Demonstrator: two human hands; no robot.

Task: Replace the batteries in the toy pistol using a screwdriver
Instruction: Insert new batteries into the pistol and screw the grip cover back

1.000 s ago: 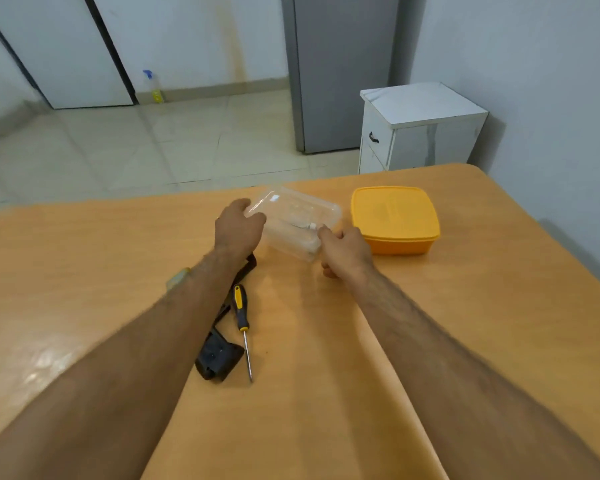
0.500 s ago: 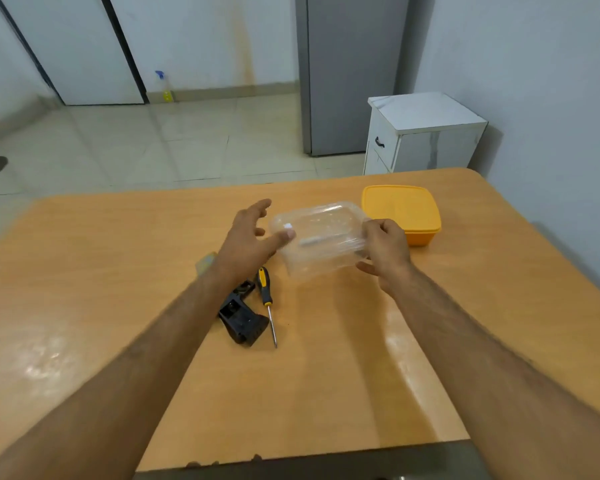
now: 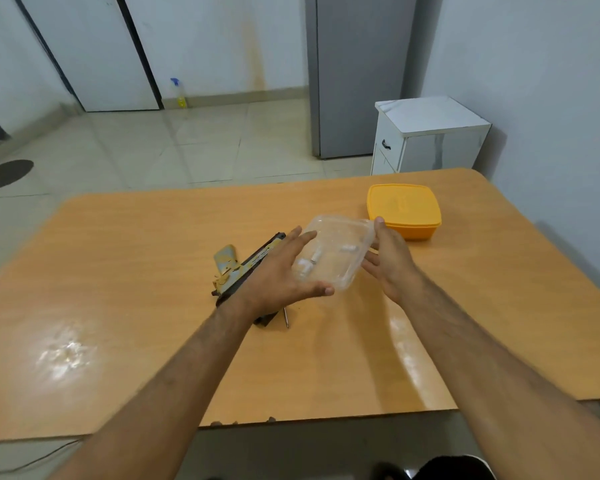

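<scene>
A clear plastic container (image 3: 336,251) is held tilted above the table, with a few small white batteries (image 3: 314,259) loose inside. My right hand (image 3: 390,261) grips its right edge, thumb over the rim and fingers underneath. My left hand (image 3: 278,275) lies flat against its left side with fingers spread and the thumb under the near corner. The black and yellow toy pistol (image 3: 243,268) lies on the table under my left hand, partly hidden by it. Only the metal tip of the screwdriver (image 3: 286,318) shows beside my left wrist.
A closed yellow lidded box (image 3: 404,209) stands at the back right of the wooden table (image 3: 153,306). Beyond the far edge are a white cabinet (image 3: 430,133) and a grey fridge (image 3: 357,74). A wall runs along the right.
The container has been lifted and tilted toward me. My left hand let go of its rim and now lies flat against its side. My right hand holds the right edge. The view pulled back.
</scene>
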